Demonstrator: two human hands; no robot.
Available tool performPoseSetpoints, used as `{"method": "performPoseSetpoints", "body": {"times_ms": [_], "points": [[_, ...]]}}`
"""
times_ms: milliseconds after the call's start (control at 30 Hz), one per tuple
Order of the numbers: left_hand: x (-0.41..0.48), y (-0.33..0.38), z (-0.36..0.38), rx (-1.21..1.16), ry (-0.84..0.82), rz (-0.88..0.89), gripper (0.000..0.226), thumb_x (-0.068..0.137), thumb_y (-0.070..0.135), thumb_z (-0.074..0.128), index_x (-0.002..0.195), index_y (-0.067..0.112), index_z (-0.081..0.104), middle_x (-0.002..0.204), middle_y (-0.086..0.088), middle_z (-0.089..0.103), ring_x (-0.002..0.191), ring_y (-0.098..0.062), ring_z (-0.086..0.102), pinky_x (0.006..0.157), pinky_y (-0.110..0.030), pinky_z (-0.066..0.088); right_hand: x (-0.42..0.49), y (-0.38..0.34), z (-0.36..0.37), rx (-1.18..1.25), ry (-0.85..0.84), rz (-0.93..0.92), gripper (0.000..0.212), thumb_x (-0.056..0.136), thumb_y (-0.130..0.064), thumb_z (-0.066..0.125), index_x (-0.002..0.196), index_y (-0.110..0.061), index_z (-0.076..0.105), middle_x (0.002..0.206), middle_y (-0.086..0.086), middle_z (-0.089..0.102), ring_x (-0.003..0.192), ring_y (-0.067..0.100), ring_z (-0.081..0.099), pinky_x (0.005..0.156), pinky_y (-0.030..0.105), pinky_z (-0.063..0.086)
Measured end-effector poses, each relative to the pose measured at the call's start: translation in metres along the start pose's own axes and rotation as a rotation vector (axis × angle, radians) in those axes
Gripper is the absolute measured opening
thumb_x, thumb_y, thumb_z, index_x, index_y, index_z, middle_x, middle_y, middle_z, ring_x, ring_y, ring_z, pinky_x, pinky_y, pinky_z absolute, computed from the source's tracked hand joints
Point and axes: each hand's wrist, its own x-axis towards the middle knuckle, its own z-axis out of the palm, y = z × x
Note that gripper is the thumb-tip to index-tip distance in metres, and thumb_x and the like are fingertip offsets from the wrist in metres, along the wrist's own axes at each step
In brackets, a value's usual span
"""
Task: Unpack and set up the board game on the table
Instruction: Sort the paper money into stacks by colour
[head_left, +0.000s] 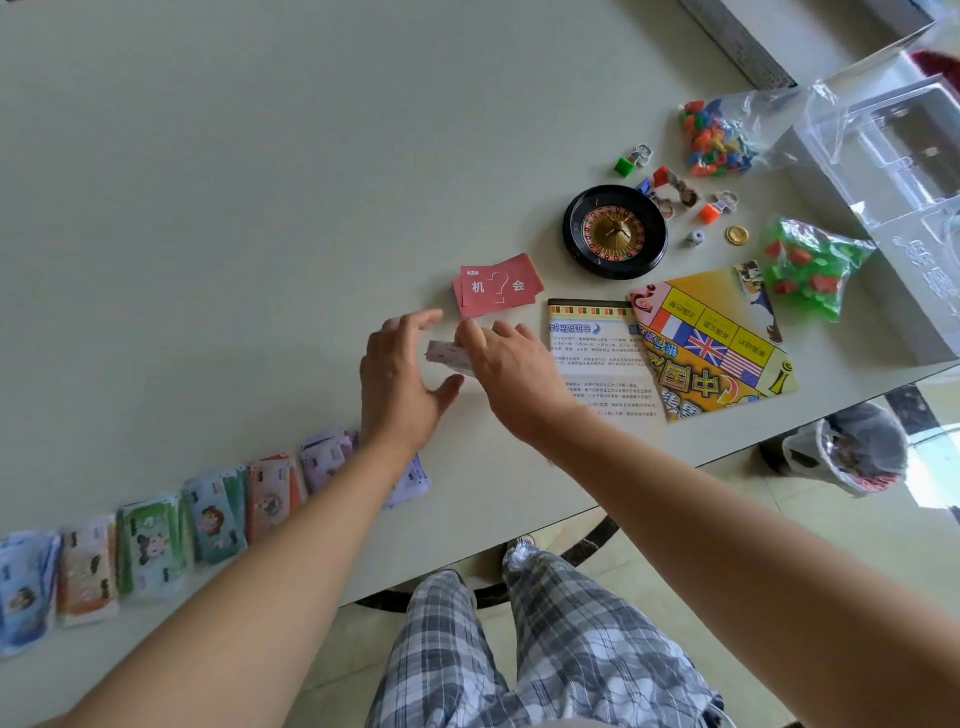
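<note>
Card deck (448, 356) — thin, light, slippery; likely to fan out, so best pinched across both ends. Held low over the counter (260, 208) toward its near edge, beside the red cards (498, 287). Right hand (511, 369) grips one end; left hand (397, 382) open, cupped alongside — contact unclear.

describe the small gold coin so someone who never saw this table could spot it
Find the round black roulette wheel on the pale table. Just right of it lies a small white die, then the flat gold coin, short of the clear bag of green and red plastic houses. It is the only loose gold disc among coloured plastic pieces.
</note>
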Motion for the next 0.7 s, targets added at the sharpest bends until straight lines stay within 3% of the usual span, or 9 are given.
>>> {"method": "performPoseSetpoints", "body": {"times_ms": [67,167,267,333,433,567,700], "points": [[-0.005,-0.007,0.006,-0.005,-0.033,0.055,0.061,0.069,0.01,0.076,0.125,0.014,0.054,0.117,-0.006,0.061,0.107,-0.028,0.052,0.087,-0.037,0.042,-0.002,-0.002,0.009,-0.015,0.01,0.0,0.039,0.072,0.006,0.057,0.108,-0.008,0.05,0.088,0.006,0.06,0.081,0.029,0.053,0.068,0.031,0.025],[-0.014,-0.007,0.018,-0.131,-0.099,-0.006,0.048,0.076,0.002,0.072,0.12,0.007,0.053,0.108,-0.007,0.066,0.097,-0.032,0.059,0.083,-0.04,0.047,-0.004,-0.006,0.024,-0.017,0.034,-0.005,0.037,0.066,0.005,0.061,0.1,-0.01,0.052,0.079,0.004,0.06,0.074,0.027,0.054,0.065,0.03,0.026],[-0.017,-0.005,0.021,-0.16,-0.036,-0.073,0.033,0.081,0.003,0.068,0.111,0.008,0.057,0.102,-0.006,0.069,0.091,-0.026,0.063,0.076,-0.029,0.045,-0.007,-0.003,0.028,0.024,0.08,0.001,0.033,0.062,-0.001,0.069,0.09,-0.011,0.054,0.07,0.002,0.058,0.066,0.026,0.054,0.061,0.031,0.029],[-0.016,-0.004,0.02,-0.139,-0.015,-0.08,0.022,0.08,0.0,0.067,0.1,0.01,0.063,0.095,-0.004,0.071,0.087,-0.024,0.064,0.072,-0.023,0.041,-0.012,0.007,0.029,0.148,0.058,0.031,0.033,0.064,-0.006,0.069,0.094,-0.011,0.055,0.077,0.004,0.061,0.074,0.028,0.055,0.066,0.034,0.034],[-0.018,-0.001,0.017,-0.163,-0.005,-0.098,0.016,0.078,-0.002,0.066,0.086,0.012,0.066,0.087,0.002,0.069,0.083,-0.018,0.062,0.072,-0.027,0.043,-0.024,0.025,0.032,0.523,0.064,0.216,0.038,0.066,-0.002,0.065,0.102,-0.009,0.056,0.089,0.003,0.065,0.084,0.026,0.059,0.073,0.039,0.045],[-0.026,0.001,0.026,-0.296,-0.031,-0.129,0.031,0.077,-0.006,0.064,0.1,0.013,0.057,0.099,0.003,0.064,0.092,-0.008,0.057,0.084,-0.023,0.045,-0.035,0.022,0.037,0.81,0.056,0.367,0.038,0.068,0.009,0.059,0.102,-0.006,0.058,0.096,0.006,0.067,0.091,0.023,0.063,0.079,0.03,0.05],[-0.027,0.001,0.038,-0.361,-0.02,-0.155,0.052,0.071,-0.015,0.059,0.116,0.009,0.044,0.114,-0.008,0.053,0.11,-0.022,0.051,0.095,-0.019,0.039,-0.031,0.011,0.036,1.009,0.091,0.427,0.046,0.069,0.014,0.053,0.11,-0.006,0.056,0.108,0.004,0.062,0.1,0.016,0.058,0.086,0.02,0.048]]}}
